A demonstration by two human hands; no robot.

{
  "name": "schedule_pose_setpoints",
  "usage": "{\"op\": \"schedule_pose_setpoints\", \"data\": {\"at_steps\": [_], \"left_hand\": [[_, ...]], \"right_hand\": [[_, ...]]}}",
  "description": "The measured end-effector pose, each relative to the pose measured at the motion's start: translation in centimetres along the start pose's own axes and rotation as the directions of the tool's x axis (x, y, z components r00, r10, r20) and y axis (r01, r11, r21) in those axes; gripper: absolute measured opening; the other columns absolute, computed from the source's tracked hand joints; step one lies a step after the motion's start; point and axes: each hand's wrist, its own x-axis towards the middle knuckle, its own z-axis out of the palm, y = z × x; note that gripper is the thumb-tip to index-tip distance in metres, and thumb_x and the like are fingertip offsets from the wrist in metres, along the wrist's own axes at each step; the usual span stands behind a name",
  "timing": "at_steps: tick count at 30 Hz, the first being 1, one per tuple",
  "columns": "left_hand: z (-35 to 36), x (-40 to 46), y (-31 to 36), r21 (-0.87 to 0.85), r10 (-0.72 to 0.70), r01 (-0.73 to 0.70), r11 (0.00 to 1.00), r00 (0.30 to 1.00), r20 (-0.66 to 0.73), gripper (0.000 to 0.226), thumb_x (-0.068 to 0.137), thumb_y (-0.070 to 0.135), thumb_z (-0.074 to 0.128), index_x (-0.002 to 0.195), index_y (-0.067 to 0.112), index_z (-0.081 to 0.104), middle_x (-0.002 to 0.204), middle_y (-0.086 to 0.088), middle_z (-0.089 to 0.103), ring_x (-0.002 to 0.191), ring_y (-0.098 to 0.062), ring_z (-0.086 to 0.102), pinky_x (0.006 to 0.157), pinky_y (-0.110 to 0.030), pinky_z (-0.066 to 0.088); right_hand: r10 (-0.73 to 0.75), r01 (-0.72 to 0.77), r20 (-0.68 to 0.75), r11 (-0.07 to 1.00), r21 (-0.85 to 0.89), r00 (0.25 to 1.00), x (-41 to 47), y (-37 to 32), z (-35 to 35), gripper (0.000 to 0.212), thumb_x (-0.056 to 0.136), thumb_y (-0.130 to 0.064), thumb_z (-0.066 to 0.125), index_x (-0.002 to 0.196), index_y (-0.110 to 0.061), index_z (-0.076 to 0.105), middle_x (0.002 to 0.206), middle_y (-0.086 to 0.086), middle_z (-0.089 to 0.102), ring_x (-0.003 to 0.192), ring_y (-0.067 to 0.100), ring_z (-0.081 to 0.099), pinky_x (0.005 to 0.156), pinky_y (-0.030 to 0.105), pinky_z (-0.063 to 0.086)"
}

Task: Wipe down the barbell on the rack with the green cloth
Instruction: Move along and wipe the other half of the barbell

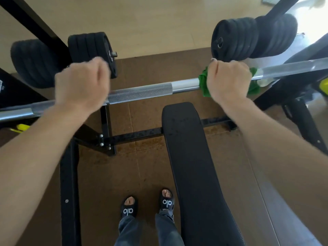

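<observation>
A silver barbell lies across the rack, running from lower left to upper right, with a knurled stretch in its middle. My left hand is closed around the bar left of the knurling. My right hand is closed around the bar further right, with the green cloth wrapped on the bar under the palm. Green folds stick out on both sides of that hand and hang below it.
Black weight plates hang on the rack's pegs at left, and more plates at right. A black padded bench runs toward me under the bar. Black rack frame stands at left. My feet in black sandals are on a brown mat.
</observation>
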Motion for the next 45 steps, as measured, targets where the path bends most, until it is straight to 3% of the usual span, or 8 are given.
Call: {"op": "schedule_pose_setpoints", "data": {"at_steps": [5, 9, 16, 22, 28, 34, 40, 45], "left_hand": [[2.3, 4.8, 9.7, -0.154, 0.013, -0.002, 0.988, 0.998, 0.068, 0.044, 0.107, 0.033, 0.023, 0.083, 0.012, 0.054, 0.068, -0.004, 0.051, 0.063, -0.029, 0.051, 0.06, -0.04, 0.045], [4.3, 5.1, 10.2, -0.169, -0.126, 0.138, 0.976, 0.989, 0.076, 0.044, 0.108, 0.032, 0.023, 0.09, 0.012, 0.058, 0.073, -0.003, 0.053, 0.07, -0.029, 0.055, 0.064, -0.038, 0.044], [5.0, 3.8, 11.5, -0.103, -0.076, 0.078, 0.992, 0.997, 0.027, 0.048, 0.107, 0.033, 0.026, 0.074, 0.015, 0.055, 0.058, -0.001, 0.052, 0.051, -0.024, 0.053, 0.058, -0.036, 0.047], [4.6, 3.8, 11.9, -0.129, -0.065, 0.068, 0.989, 0.997, 0.033, 0.05, 0.105, 0.033, 0.027, 0.067, 0.015, 0.054, 0.055, -0.004, 0.051, 0.049, -0.03, 0.054, 0.055, -0.041, 0.053], [4.4, 3.9, 11.8, -0.144, -0.111, 0.116, 0.983, 0.993, 0.041, 0.048, 0.105, 0.036, 0.026, 0.072, 0.015, 0.055, 0.064, -0.008, 0.058, 0.057, -0.034, 0.058, 0.062, -0.048, 0.056], [4.3, 4.0, 10.7, -0.149, -0.138, 0.157, 0.976, 0.982, 0.125, 0.05, 0.105, 0.033, 0.028, 0.062, 0.019, 0.048, 0.062, -0.006, 0.053, 0.055, -0.027, 0.053, 0.052, -0.033, 0.038], [4.6, 4.5, 10.8, -0.074, -0.139, 0.175, 0.982, 0.925, 0.354, 0.055, 0.106, 0.038, 0.023, 0.07, 0.014, 0.057, 0.069, -0.009, 0.056, 0.061, -0.024, 0.053, 0.057, -0.032, 0.037], [5.2, 4.9, 11.1, -0.071, -0.138, 0.179, 0.981, 0.911, 0.389, 0.057, 0.106, 0.041, 0.021, 0.073, 0.013, 0.058, 0.07, -0.01, 0.057, 0.062, -0.026, 0.056, 0.057, -0.034, 0.042]], "right_hand": [[-0.115, 0.131, -0.097, 0.976, 0.177, 0.989, -2.7, -9.9, 0.1, 0.039, 0.095, -0.025, 0.038, 0.057, -0.022, 0.05, 0.049, -0.003, 0.046, 0.05, 0.02, 0.039, 0.059, 0.032, 0.031], [-0.267, 0.295, -0.141, 0.925, 0.242, 0.953, -2.0, -7.4, 0.9, 0.042, 0.103, -0.03, 0.035, 0.062, -0.025, 0.042, 0.054, -0.007, 0.05, 0.05, 0.019, 0.038, 0.057, 0.034, 0.03], [-0.122, 0.125, -0.039, 0.987, 0.103, 0.992, 1.3, 10.3, 0.9, 0.056, 0.106, -0.029, 0.026, 0.064, -0.008, 0.055, 0.054, 0.012, 0.049, 0.052, 0.021, 0.034, 0.059, 0.034, 0.028], [0.107, -0.105, -0.077, 0.994, 0.03, 0.991, 0.7, 7.5, 1.4, 0.057, 0.106, -0.03, 0.027, 0.066, -0.008, 0.061, 0.054, 0.005, 0.049, 0.06, 0.022, 0.039, 0.071, 0.04, 0.041], [-0.122, 0.15, -0.141, 0.968, 0.203, 0.982, -1.6, -5.7, 0.8, 0.05, 0.105, -0.028, 0.034, 0.057, -0.023, 0.048, 0.05, -0.005, 0.05, 0.052, 0.02, 0.036, 0.06, 0.035, 0.028], [-0.242, 0.28, -0.188, 0.935, 0.216, 0.952, -0.8, -1.8, 1.2, 0.045, 0.106, -0.029, 0.03, 0.062, -0.025, 0.043, 0.053, -0.007, 0.051, 0.053, 0.018, 0.034, 0.06, 0.031, 0.024], [-0.052, 0.057, -0.075, 0.995, 0.078, 0.996, 0.9, 6.6, 1.1, 0.051, 0.104, -0.027, 0.034, 0.062, -0.012, 0.058, 0.053, 0.006, 0.048, 0.053, 0.021, 0.034, 0.062, 0.032, 0.027], [0.113, -0.109, -0.108, 0.993, 0.043, 0.988, 0.0, 1.2, 0.6, 0.051, 0.103, -0.028, 0.039, 0.06, -0.015, 0.062, 0.054, 0.004, 0.056, 0.056, 0.022, 0.04, 0.069, 0.037, 0.042]]}}
